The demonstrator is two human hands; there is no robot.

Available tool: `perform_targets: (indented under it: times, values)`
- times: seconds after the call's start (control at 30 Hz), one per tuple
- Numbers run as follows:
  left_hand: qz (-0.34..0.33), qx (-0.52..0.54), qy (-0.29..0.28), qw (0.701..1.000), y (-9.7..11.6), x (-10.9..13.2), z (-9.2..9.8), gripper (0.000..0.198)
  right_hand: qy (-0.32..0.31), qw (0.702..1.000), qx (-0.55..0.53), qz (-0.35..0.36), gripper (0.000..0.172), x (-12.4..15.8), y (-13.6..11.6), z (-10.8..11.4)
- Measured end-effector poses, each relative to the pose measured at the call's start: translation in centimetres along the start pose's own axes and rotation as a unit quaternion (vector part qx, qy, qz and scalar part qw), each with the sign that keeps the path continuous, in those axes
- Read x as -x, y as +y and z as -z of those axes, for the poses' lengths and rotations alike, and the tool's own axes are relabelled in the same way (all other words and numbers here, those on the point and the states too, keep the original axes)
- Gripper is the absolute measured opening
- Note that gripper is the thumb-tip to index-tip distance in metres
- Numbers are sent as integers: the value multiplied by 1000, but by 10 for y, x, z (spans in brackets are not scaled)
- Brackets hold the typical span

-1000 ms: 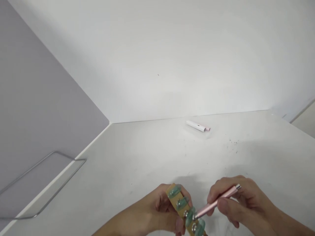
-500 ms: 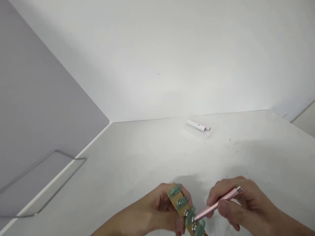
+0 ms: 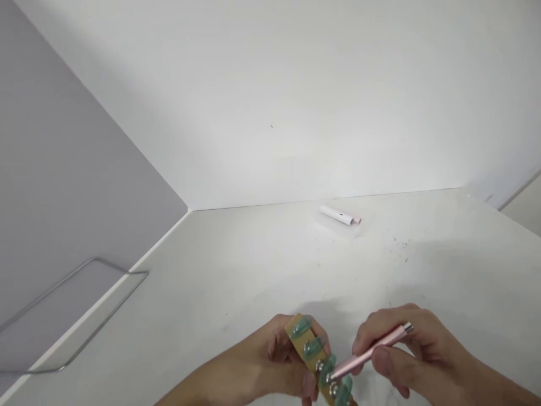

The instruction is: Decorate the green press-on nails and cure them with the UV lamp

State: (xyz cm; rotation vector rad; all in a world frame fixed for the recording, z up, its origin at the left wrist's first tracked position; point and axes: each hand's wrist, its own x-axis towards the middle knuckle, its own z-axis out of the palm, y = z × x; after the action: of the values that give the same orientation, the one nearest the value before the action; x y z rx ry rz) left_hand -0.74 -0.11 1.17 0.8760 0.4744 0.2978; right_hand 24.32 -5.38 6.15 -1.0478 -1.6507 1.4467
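Observation:
My left hand (image 3: 276,363) is closed around a tan strip (image 3: 305,345) that carries several green clear pieces and small silver studs, low in the view. My right hand (image 3: 406,352) pinches a slim pink tool (image 3: 372,351) with a silver end. The tool's tip rests on one of the silver studs on the strip. The lower end of the strip runs out of the bottom of the view.
A white and pink cap (image 3: 340,216) lies on the white table (image 3: 236,265) near the back wall. A bent metal wire frame (image 3: 76,310) sits past the table's left edge. Dark specks (image 3: 400,243) dot the table to the right.
Almost nothing has changed. The pink tool and my right hand have shifted very slightly to the left along the strip.

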Motion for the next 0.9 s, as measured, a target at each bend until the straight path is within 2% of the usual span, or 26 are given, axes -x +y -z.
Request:
perform_targets:
  times: [0.23, 0.43, 0.53, 0.6, 0.9]
  values:
    - [4, -7, 4, 1000, -4, 0, 4, 30, -12, 998, 1, -56, 34, 7, 0, 1]
    - [5, -3, 6, 1000, -6, 1, 4, 28, 9, 995, -88, -42, 34, -1, 4, 2]
    - [9, -13, 4, 1000, -5, 4, 2, 32, 68, 992, -98, -37, 34, -5, 10, 6]
    - [16, -30, 3, 999, -1, 6, -1, 34, 83, 990, -102, -41, 34, -7, 14, 8]
    - [41, -73, 35, 996, 7, 5, -9, 32, 23, 994, -95, -44, 34, -6, 14, 9]
